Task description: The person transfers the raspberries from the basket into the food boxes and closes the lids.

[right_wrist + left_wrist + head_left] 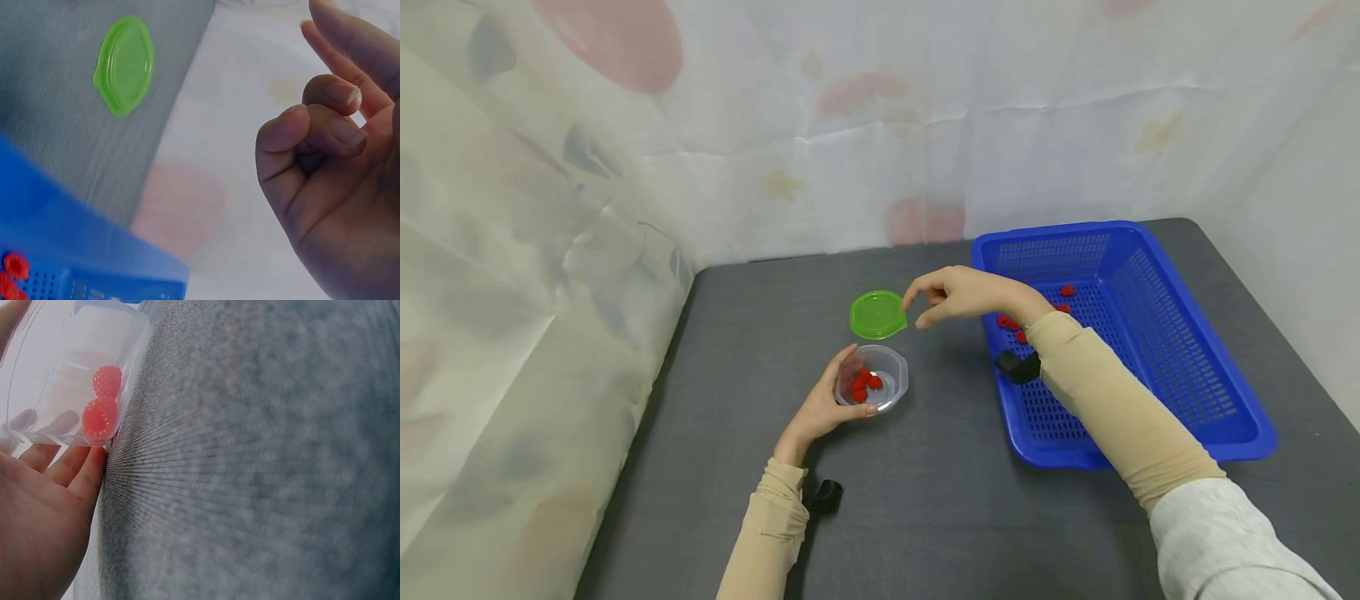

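Note:
My left hand (822,410) grips a clear plastic bowl (895,385), thumb on the near side and fingers round the far side. Several red raspberries (861,387) lie inside it; two raspberries (100,417) show through the wall in the left wrist view. Beyond the bowl, a round green lid (876,315) with a small tab lies flat on the table. My right hand (958,293) hangs in the air to the right of the lid, with nothing in it. In the right wrist view its fingers (281,140) are partly bent, apart from the lid.
A blue perforated plastic basket (1206,358) stands at the right on the dark grey table (925,517). More raspberries (1067,290) lie in its left part, some hidden by my right forearm. Patterned sheets (865,167) hang behind the table and at its sides.

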`<act>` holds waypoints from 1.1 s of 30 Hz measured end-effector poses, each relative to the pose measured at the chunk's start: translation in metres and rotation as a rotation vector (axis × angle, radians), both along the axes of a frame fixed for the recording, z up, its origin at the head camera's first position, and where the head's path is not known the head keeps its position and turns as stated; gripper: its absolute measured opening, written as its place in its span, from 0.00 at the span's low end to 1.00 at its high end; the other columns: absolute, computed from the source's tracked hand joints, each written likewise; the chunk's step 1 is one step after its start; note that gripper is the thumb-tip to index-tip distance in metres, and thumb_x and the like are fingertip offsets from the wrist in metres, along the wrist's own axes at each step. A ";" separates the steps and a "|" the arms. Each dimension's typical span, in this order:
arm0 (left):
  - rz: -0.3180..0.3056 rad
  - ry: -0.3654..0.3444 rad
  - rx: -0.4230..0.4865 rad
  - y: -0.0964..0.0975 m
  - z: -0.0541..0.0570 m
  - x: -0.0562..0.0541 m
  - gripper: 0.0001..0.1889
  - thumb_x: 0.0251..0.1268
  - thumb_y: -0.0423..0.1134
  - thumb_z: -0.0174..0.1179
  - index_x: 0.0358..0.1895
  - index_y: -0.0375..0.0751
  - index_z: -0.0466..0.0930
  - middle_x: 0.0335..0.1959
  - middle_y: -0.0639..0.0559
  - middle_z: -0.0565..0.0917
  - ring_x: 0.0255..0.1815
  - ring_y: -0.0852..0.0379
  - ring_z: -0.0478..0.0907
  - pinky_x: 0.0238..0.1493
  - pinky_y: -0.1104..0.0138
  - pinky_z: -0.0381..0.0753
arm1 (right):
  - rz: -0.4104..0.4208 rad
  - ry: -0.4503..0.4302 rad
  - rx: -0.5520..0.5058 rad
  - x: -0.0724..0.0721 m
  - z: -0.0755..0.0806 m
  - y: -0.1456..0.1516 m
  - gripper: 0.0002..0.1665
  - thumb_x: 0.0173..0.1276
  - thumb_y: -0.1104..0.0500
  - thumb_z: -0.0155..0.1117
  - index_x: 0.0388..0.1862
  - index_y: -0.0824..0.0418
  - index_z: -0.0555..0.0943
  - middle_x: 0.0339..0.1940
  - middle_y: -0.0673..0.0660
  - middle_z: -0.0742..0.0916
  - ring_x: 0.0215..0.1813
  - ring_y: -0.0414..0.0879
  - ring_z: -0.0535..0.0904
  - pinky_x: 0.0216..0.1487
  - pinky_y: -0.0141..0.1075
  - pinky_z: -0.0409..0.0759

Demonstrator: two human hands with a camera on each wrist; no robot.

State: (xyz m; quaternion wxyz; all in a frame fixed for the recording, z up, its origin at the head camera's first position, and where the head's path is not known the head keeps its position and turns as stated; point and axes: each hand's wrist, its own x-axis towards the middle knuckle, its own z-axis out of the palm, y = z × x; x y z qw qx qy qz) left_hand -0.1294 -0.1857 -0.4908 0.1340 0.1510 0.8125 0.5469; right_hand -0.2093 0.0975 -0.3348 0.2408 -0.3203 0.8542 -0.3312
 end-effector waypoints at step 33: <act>-0.021 -0.021 0.048 0.005 0.023 0.011 0.53 0.45 0.34 0.72 0.73 0.43 0.46 0.69 0.36 0.62 0.70 0.40 0.60 0.70 0.47 0.55 | -0.248 -0.078 -0.103 0.003 -0.012 0.071 0.18 0.61 0.47 0.66 0.50 0.44 0.78 0.21 0.51 0.68 0.19 0.41 0.59 0.26 0.35 0.66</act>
